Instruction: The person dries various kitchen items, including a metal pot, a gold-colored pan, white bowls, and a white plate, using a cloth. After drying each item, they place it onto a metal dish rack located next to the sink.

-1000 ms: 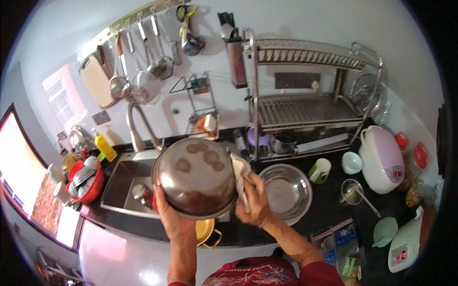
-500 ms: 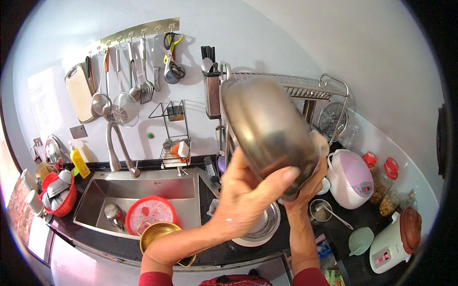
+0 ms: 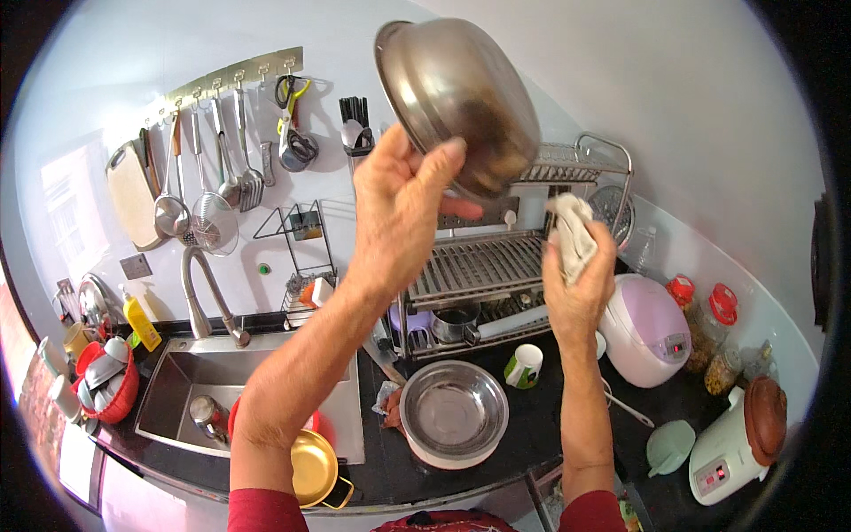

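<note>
My left hand [image 3: 395,199] grips a large stainless steel bowl [image 3: 456,93] by its rim, thumb on the outer wall. The bowl is raised high and tilted in front of the dish rack [image 3: 487,268]. Its outside shows toward me and its inside is hidden. In my right hand [image 3: 581,288] a crumpled pale cloth [image 3: 574,235] is pinched, held apart from the bowl to its lower right. On the counter below, between my forearms, a wide steel basin [image 3: 454,410] rests on a white one.
At left, the sink [image 3: 208,350] holds a steel cup [image 3: 206,415]; a golden pot [image 3: 312,470] stands by my left forearm. A green-white paper cup [image 3: 523,366], rice cooker [image 3: 647,330], jars [image 3: 723,319] and small electric pot [image 3: 736,443] stand right. Utensils [image 3: 213,199] hang on the wall.
My left hand has lifted the bowl up and slightly left. My right hand, with the cloth, has come away from it. The rack and the steel basin are now uncovered.
</note>
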A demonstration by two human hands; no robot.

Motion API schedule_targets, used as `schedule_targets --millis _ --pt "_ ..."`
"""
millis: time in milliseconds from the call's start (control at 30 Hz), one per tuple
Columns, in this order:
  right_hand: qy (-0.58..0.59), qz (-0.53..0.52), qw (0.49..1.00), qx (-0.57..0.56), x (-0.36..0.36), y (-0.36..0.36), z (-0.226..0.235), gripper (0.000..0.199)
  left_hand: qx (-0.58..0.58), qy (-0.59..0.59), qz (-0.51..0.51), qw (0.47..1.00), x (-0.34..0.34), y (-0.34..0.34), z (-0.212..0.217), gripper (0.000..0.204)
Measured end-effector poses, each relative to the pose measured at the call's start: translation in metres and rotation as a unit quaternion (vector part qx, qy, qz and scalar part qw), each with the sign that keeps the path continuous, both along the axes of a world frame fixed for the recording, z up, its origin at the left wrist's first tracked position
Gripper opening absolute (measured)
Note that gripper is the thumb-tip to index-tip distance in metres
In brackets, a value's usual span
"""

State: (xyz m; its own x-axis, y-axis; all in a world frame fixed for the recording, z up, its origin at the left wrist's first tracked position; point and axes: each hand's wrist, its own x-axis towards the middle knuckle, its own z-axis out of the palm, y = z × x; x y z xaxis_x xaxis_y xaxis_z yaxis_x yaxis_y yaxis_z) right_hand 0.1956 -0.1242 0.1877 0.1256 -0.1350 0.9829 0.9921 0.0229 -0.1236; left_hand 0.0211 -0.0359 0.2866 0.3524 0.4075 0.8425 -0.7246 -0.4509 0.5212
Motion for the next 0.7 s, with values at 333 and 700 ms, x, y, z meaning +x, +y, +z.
schedule_targets --millis 333,700 --pt "0.055 0.05 0.994 -0.084 0.057 -0.016 -0.052 0.038 0.016 -0.006 0.07 0.997 0.056 0.107 0.04 0.024" --pt "0.115 0.141 0.974 -0.134 0.113 -0.009 -0.085 0.039 0.008 0.073 0.192 0.979 0.084 0.161 0.035 0.024"
